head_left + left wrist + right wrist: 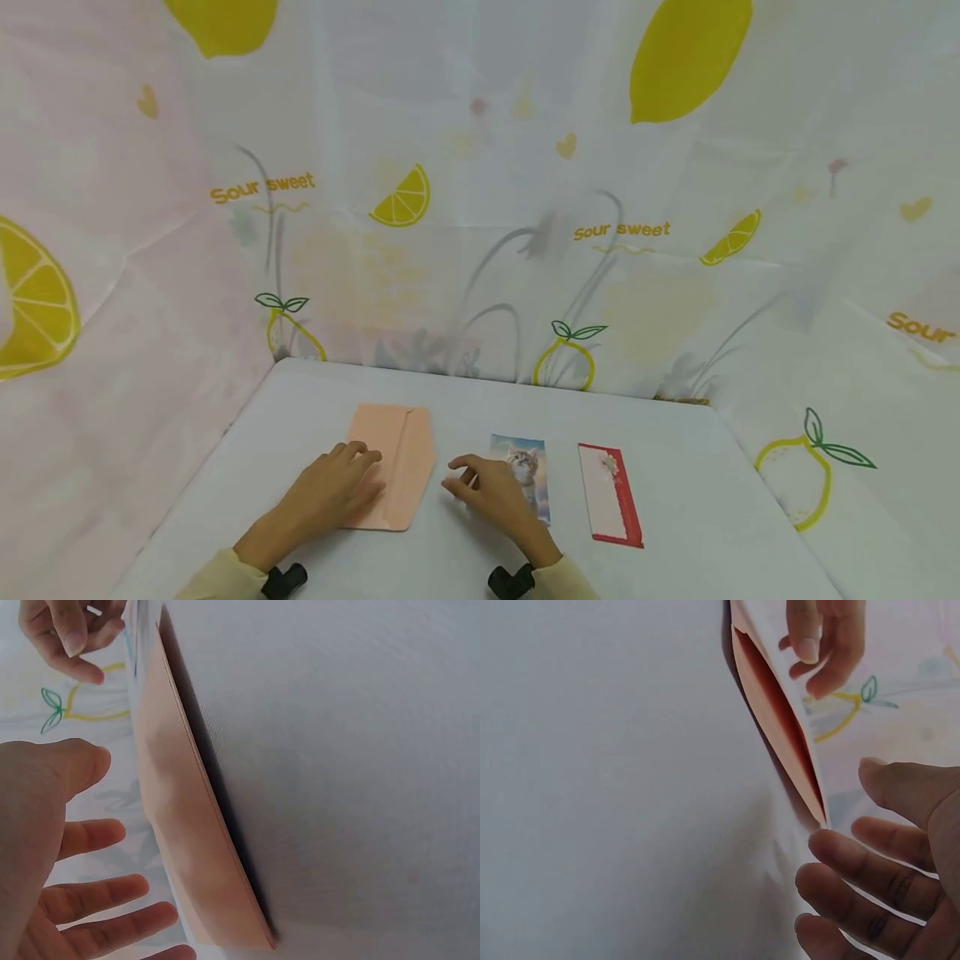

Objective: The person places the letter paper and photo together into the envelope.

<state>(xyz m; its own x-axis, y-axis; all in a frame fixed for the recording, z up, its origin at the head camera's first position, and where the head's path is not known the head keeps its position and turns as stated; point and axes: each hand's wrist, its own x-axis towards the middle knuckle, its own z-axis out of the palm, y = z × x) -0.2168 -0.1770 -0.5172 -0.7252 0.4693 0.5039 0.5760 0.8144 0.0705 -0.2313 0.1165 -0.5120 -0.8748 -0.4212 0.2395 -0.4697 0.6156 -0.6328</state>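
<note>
A peach-coloured paper envelope (401,492) lies on the white table, its pointed flap side to the right. In the right wrist view a dark red gap shows along the edge of the envelope (769,712). My left hand (337,483) hovers over its left part, fingers loosely spread and holding nothing; in the left wrist view the fingers (105,896) are apart from the paper. My right hand (491,492) is held between the envelope and a kitten picture card (534,475), partly covering the card. Its fingers (855,892) are relaxed with nothing between them.
To the right of the kitten card lies a narrow pale card with a red border and a small flower (603,500). The white table (697,500) meets a lemon-printed cloth backdrop (480,275) at the back and sides.
</note>
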